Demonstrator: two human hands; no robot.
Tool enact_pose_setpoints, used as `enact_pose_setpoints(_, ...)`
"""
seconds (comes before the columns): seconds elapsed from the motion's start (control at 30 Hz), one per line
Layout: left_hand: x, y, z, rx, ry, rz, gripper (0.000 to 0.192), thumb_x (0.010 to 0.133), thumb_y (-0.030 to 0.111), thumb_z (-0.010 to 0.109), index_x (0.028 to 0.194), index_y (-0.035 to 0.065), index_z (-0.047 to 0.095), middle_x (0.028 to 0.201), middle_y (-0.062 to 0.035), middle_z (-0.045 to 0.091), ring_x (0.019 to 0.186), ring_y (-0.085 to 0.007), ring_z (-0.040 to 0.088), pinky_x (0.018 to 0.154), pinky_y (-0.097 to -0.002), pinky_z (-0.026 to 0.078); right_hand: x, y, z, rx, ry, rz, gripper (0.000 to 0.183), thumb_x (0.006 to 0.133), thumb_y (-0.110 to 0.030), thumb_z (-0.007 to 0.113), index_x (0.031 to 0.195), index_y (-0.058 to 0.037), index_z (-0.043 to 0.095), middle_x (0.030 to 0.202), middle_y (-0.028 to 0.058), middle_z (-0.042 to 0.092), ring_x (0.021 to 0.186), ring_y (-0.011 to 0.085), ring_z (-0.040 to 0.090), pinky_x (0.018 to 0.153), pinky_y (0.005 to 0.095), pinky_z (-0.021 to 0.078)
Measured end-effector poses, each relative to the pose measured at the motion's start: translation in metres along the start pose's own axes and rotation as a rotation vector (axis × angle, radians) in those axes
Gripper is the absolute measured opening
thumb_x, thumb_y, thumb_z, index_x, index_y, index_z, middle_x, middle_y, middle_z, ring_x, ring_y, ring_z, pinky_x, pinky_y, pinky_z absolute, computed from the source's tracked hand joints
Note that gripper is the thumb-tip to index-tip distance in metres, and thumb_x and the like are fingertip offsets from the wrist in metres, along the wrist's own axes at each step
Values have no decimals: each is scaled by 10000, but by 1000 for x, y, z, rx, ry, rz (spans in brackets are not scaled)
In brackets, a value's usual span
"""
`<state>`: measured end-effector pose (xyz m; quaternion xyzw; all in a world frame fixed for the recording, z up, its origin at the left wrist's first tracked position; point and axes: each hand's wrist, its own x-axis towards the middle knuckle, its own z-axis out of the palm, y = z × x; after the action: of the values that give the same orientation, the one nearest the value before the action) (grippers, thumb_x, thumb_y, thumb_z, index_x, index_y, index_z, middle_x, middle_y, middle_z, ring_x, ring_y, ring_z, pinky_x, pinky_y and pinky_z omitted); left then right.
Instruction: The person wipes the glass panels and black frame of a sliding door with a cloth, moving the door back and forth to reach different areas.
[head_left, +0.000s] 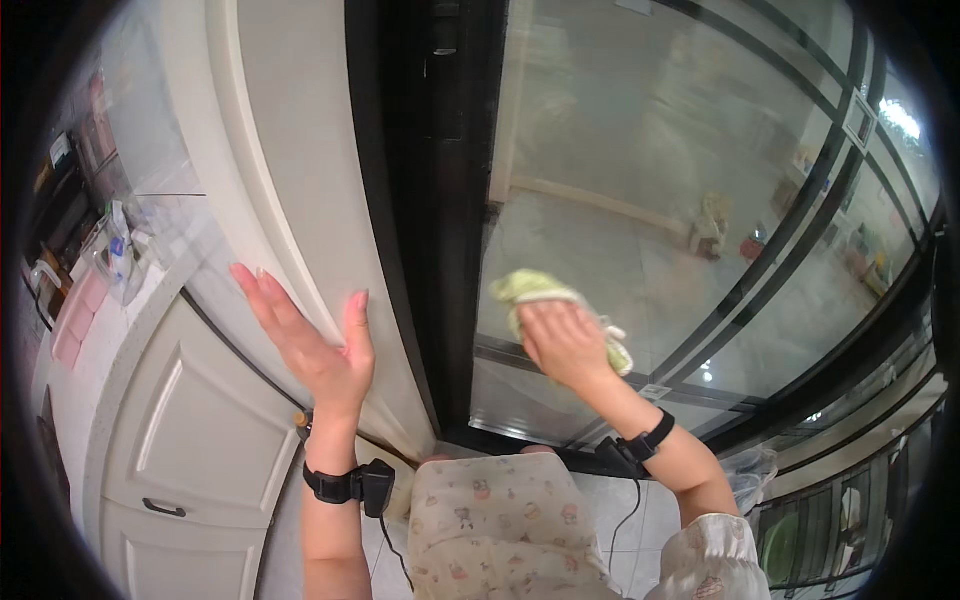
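My right hand (562, 337) presses a yellow-green cloth (536, 289) against the glass pane (600, 225) of a black-framed door. The cloth is bunched under my fingers and sticks out above and to the right of them; its edges look blurred. My left hand (319, 341) is raised at the cream door casing (300, 187), fingers spread and holding nothing. Between the two hands runs the door's black upright frame (442, 300). Both wrists carry black straps with small devices and cables.
At the left stand a light cabinet (195, 420) with a dark handle and a countertop holding a pink container (81, 311) and a clear plastic box (120, 255). A black rack (810, 525) with several items is at the lower right, near a clear plastic bag (750, 476).
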<state>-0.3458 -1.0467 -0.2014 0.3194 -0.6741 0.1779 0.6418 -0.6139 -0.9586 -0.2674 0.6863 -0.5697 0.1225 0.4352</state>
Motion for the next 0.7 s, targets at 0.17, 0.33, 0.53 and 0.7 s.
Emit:
enact_pose_setpoints(0.17,-1,0,1,-1,6,-12,879,817,113,705,1501,20,160,1536,-284,132,1413,-454,185,1125,-491,232,127,12,-49,43,388,224,488,842,-242,594,1295,-67,543,1189,98,578,1109,248,536,1010,404,363)
enact_pose_setpoints(0.33,0,4,7,-26,-7,3,888,818,121,705,1502,15,149,1534,-289,129,1412,-460,181,1125,-493,230,124,-16,-4,112,279,-57,466,819,-237,623,1252,-75,557,1188,59,584,1144,202,522,1029,365,367)
enact_pose_setpoints(0.53,-6,-6,-1,-25,-15,-9,884,836,130,683,1508,18,120,1550,-273,100,1439,-425,128,1152,-487,148,108,5,-25,108,269,28,513,816,-224,620,1297,-68,536,1102,89,585,1082,233,542,1009,402,370)
enact_pose_setpoints(0.7,-3,1,4,-37,-9,-3,892,831,121,687,1509,21,117,1549,-279,92,1434,-437,133,1151,-490,154,216,33,-74,39,646,145,568,834,-204,594,1364,-38,470,1223,142,548,1155,274,505,1034,421,345)
